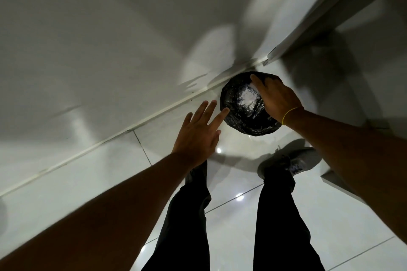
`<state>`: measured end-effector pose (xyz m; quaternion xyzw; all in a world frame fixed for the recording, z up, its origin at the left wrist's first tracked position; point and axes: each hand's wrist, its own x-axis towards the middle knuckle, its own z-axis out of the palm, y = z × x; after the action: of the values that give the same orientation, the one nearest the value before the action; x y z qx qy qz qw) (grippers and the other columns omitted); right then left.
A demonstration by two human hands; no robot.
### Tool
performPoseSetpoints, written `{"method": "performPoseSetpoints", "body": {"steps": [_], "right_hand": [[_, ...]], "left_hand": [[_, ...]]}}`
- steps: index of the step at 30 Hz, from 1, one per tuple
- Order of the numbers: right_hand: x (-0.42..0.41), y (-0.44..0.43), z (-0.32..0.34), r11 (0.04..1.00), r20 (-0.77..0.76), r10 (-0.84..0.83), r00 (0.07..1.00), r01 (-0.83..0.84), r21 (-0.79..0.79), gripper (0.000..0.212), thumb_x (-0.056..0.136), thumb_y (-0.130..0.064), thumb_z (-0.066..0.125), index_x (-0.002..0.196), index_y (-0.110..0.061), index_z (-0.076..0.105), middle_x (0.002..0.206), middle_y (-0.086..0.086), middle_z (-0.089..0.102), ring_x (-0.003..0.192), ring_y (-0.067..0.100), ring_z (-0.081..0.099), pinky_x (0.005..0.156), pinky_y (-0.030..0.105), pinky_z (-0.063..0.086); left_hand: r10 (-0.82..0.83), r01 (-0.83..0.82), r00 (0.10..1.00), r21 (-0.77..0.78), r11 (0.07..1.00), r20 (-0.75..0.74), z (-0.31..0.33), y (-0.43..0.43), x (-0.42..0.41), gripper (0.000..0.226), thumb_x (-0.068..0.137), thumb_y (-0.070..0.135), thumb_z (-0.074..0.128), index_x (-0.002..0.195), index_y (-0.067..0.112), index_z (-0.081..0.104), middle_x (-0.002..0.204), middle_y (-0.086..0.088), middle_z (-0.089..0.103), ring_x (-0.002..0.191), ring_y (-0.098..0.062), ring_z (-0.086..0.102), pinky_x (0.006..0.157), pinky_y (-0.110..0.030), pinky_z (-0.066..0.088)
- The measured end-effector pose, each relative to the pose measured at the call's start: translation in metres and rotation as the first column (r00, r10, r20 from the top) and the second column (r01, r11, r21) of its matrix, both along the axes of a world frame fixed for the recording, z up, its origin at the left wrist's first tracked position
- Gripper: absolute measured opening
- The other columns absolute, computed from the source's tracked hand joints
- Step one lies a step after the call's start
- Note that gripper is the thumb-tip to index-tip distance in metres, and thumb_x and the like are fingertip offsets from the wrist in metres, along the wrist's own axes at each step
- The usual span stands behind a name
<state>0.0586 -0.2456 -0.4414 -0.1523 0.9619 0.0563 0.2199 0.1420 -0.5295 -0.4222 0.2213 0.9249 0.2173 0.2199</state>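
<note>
— Black plastic, seen from above: what do we have here?

— A black bin liner [248, 122] stretched over a small round bin. It stands on the white tiled floor [231, 226], at the floor's far edge against the wall [88, 39], close to the corner by a door frame [319, 17]. Pale crumpled waste [247, 100] lies inside it.

— And the hands?

— We see the left hand [198, 132] released, fingers straight and spread. Its forefinger is at the liner's left rim, touching or just short of it; blur hides which. The right hand [275, 97], with a yellow band [290, 112] at the wrist, lies over the right side of the opening, fingers bent toward the far rim. Whether they are grasping the plastic, we cannot tell.

— How far along do we judge it?

— Barely begun, we think. The liner sits fully in the bin, folded over the edge, with nothing gathered or tied. Drawing the rim together and lifting the bag out are both left to do.
</note>
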Motion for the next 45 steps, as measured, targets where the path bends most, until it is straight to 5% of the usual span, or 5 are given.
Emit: {"method": "performPoseSetpoints", "body": {"steps": [23, 29, 37, 41, 45], "right_hand": [[-0.006, -0.001, -0.024, 0.892, 0.204, 0.36, 0.91, -0.4, 0.211, 0.1, 0.085, 0.0, 0.065, 0.162, -0.039, 0.015, 0.112, 0.018, 0.061, 0.078, 0.034, 0.061, 0.046, 0.036, 0.044], [-0.012, 0.002, -0.045, 0.692, 0.179, 0.557, 0.811, -0.573, 0.439, 0.074, 0.066, -0.013, 0.08, 0.134, 0.005, 0.056, 0.096, 0.015, 0.072, 0.082, 0.031, 0.068, 0.062, 0.037, 0.056], [-0.015, -0.006, -0.042, 0.715, 0.083, 0.593, 0.801, -0.571, 0.403, 0.081, 0.082, 0.009, 0.03, 0.158, -0.018, 0.037, 0.105, 0.02, 0.068, 0.067, 0.033, 0.065, 0.061, 0.038, 0.058], [-0.017, -0.012, -0.034, 0.751, 0.206, 0.466, 0.861, -0.508, 0.422, 0.066, 0.068, -0.001, 0.072, 0.133, -0.002, 0.064, 0.095, 0.014, 0.072, 0.068, 0.028, 0.067, 0.056, 0.033, 0.055], [-0.013, -0.014, -0.024, 0.798, 0.203, 0.457, 0.866, -0.5, 0.335, 0.082, 0.071, 0.006, 0.054, 0.15, -0.014, 0.051, 0.099, 0.019, 0.069, 0.063, 0.031, 0.064, 0.043, 0.032, 0.04]], "left_hand": [[-0.019, 0.018, 0.999, 0.016, 1.0, 0.031, -0.016, -0.005, 0.013, 0.079, 0.112, 0.03, 0.049, 0.171, 0.038, -0.002, 0.183, -0.013, 0.012, 0.169, -0.034, 0.01, 0.124, -0.065, 0.038], [-0.037, 0.037, 0.999, -0.001, 0.999, 0.017, -0.018, -0.005, 0.019, 0.081, 0.111, 0.03, 0.048, 0.17, 0.039, -0.007, 0.183, -0.014, 0.012, 0.169, -0.036, 0.013, 0.123, -0.064, 0.04], [-0.042, 0.042, 0.999, 0.003, 0.999, 0.03, -0.021, -0.003, 0.02, 0.08, 0.112, 0.031, 0.048, 0.171, 0.038, -0.006, 0.183, -0.013, 0.008, 0.169, -0.035, 0.01, 0.123, -0.065, 0.039], [-0.047, 0.047, 0.999, 0.002, 0.999, 0.02, -0.022, -0.004, 0.018, 0.082, 0.111, 0.029, 0.049, 0.171, 0.039, -0.005, 0.183, -0.014, 0.01, 0.169, -0.036, 0.012, 0.122, -0.065, 0.04], [-0.053, 0.053, 0.998, -0.006, 0.999, 0.023, -0.023, -0.004, 0.018, 0.084, 0.111, 0.029, 0.05, 0.171, 0.04, -0.007, 0.183, -0.013, 0.008, 0.169, -0.036, 0.011, 0.122, -0.065, 0.04]]}}
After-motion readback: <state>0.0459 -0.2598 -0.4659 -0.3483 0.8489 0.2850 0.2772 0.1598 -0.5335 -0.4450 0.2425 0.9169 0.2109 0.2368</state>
